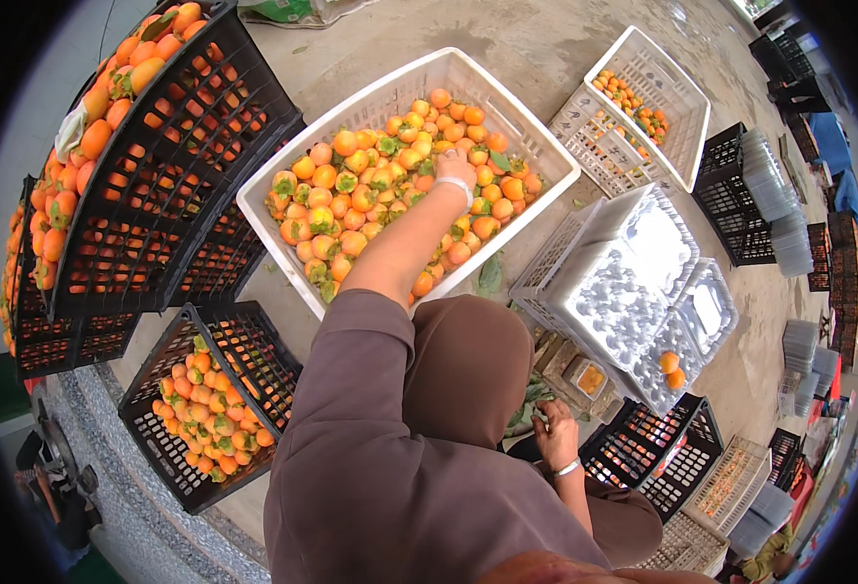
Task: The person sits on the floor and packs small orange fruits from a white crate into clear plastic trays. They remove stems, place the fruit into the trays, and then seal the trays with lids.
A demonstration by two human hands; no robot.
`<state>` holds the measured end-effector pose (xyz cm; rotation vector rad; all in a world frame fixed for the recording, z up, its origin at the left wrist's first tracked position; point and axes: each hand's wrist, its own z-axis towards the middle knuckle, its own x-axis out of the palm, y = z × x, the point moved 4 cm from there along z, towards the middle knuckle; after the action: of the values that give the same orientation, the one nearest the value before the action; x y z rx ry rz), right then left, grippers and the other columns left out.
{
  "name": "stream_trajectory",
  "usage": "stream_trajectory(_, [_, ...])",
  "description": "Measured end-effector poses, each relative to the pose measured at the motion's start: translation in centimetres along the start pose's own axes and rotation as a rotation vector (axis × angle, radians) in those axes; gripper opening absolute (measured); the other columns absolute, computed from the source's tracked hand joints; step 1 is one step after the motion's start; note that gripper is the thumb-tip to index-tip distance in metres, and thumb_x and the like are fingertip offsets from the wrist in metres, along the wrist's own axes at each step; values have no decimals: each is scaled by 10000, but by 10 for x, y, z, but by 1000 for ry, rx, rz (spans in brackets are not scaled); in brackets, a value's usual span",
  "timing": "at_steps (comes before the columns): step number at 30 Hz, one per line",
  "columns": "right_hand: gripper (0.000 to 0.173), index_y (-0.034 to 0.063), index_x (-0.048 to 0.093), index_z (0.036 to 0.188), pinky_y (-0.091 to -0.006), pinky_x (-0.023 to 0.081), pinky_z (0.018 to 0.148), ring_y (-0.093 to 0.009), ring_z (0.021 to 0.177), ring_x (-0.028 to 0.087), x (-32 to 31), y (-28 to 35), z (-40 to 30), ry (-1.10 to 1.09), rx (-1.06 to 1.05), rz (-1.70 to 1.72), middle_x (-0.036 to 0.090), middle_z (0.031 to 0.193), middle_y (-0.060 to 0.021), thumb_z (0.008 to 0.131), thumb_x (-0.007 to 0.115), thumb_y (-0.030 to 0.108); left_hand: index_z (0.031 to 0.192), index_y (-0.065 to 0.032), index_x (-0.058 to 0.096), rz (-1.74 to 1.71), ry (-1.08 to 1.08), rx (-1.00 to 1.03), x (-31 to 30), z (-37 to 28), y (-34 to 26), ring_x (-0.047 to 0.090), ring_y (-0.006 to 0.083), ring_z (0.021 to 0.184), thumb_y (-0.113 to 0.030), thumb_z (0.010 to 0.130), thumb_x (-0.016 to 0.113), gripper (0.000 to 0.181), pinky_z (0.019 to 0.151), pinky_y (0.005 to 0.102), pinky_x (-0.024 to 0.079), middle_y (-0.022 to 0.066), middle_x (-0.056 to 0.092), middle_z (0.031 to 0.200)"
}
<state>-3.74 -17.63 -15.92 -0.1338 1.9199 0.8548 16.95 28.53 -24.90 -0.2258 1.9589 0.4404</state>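
My left hand (456,169), with a pale bracelet at the wrist, reaches into a large white plastic crate (407,69) of orange persimmons (365,198), many with green calyxes. Its fingers point down among the fruit, so their grip is hidden. Lower right, beside my brown-clad knee, is my right hand (557,436), wearing a silver-coloured bracelet. Its fingers are bent; whether they hold something small cannot be told. Clear plastic fruit trays (619,285) with moulded cups are stacked on a white crate to the right. Two persimmons (671,369) lie in the lower tray.
Black crates (181,168) heaped with persimmons stand at left, and another black crate (206,409) holds more below. A white crate (648,109) with small orange fruit is at upper right. Further crates and stacked clear trays (769,175) line the right side. Leaves (490,274) lie on the concrete floor.
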Motion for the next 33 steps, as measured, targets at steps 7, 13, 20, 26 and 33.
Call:
stream_trajectory(7, [273, 36, 687, 1075, -469, 534, 836, -407, 975, 654, 12, -22, -2, 45, 27, 4, 678, 1001, -174, 809, 735, 76, 1298, -65, 584, 143, -42, 68, 5, 9, 1, 596, 297, 1209, -170, 965, 600, 350, 977, 462, 439, 158, 582, 1341])
stream_trajectory(13, [308, 62, 684, 1120, -463, 537, 850, -391, 1003, 664, 19, -32, 10, 91, 51, 23, 695, 1044, -163, 819, 737, 101, 1121, -36, 639, -868, -496, -29, -14, -24, 55, 652, 321, 1067, -267, 880, 733, 347, 884, 486, 552, 147, 667, 1140])
stream_trajectory(20, [298, 71, 694, 1100, -457, 545, 839, -373, 992, 669, 28, -39, 9, 160, 59, 23, 697, 1046, -149, 808, 742, 102, 1098, -9, 672, -1609, 168, 95, -9, 16, 3, 678, 202, 718, -157, 889, 705, 258, 632, 360, 575, 139, 690, 1113])
stream_trajectory(26, [305, 64, 693, 1108, -455, 551, 832, -361, 971, 680, 27, -42, 5, 143, 54, 7, 699, 1023, -154, 808, 744, 97, 1382, -14, 552, -549, 265, 231, -41, -5, -45, 662, 382, 1165, -179, 773, 658, 640, 924, 462, 544, 259, 647, 1308])
stream_trajectory(33, [281, 9, 668, 1078, -433, 559, 813, -356, 934, 699, 39, -52, 5, 192, 67, 11, 704, 1013, -174, 816, 738, 78, 1150, 5, 719, -338, 396, 333, -53, -8, -24, 695, 330, 1065, -278, 758, 770, 486, 874, 430, 558, 187, 701, 1233])
